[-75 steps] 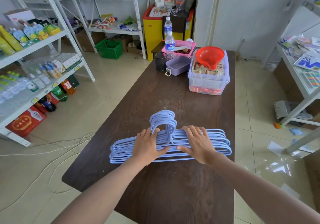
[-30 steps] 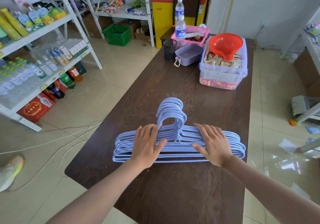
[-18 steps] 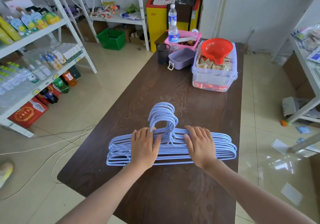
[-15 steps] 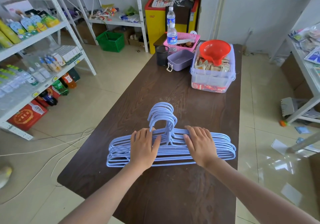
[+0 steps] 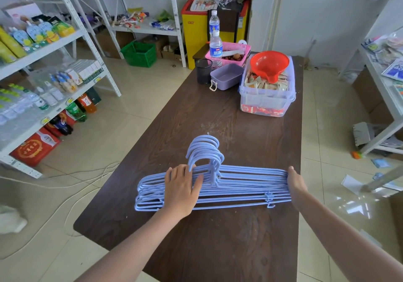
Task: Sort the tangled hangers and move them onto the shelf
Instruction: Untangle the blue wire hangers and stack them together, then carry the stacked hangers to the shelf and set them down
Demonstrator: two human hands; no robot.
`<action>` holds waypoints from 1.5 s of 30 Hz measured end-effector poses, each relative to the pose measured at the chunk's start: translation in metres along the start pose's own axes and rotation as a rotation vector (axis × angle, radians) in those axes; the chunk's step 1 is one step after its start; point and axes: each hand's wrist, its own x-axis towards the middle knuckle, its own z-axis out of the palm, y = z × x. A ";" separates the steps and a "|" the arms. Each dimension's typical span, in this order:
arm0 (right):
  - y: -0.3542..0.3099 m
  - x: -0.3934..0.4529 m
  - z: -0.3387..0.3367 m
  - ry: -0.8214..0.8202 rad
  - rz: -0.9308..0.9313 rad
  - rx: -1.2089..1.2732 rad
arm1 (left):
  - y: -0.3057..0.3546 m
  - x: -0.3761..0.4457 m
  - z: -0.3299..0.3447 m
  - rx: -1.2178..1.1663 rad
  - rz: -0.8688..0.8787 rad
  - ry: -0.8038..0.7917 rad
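Note:
A stack of several light-blue plastic hangers (image 5: 239, 185) lies flat on the dark wooden table (image 5: 218, 249), with their hooks (image 5: 205, 150) bunched together and pointing away from me. My left hand (image 5: 181, 187) rests palm-down on the stack just left of the hooks, fingers extended. My right hand (image 5: 295, 185) is pressed against the right ends of the hangers; its fingers are hidden, so I cannot tell whether it grips them. White metal shelves (image 5: 50, 43) with bottles and packets stand to the left.
At the table's far end stand a clear tub of packets (image 5: 267, 100) with a red funnel (image 5: 269, 65), a purple box (image 5: 226, 78), a black cup (image 5: 204, 71), a pink basket (image 5: 237, 51) and a water bottle (image 5: 216, 49). Cables (image 5: 65, 194) lie on the floor at left. Another shelf (image 5: 383, 72) stands at right.
My right hand has slid from beside the hooks out to the right ends of the hangers. My left hand stays flat on the stack.

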 end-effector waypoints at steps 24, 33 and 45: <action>-0.014 -0.072 0.033 0.114 -1.321 -1.112 | -0.009 -0.003 -0.015 0.047 0.213 0.002; -0.045 -0.081 0.028 0.047 -1.374 -1.127 | -0.029 0.023 -0.033 0.179 0.452 -0.083; -0.093 -0.124 -0.047 -0.162 -0.810 -0.932 | 0.055 0.070 -0.111 -0.103 0.448 -0.430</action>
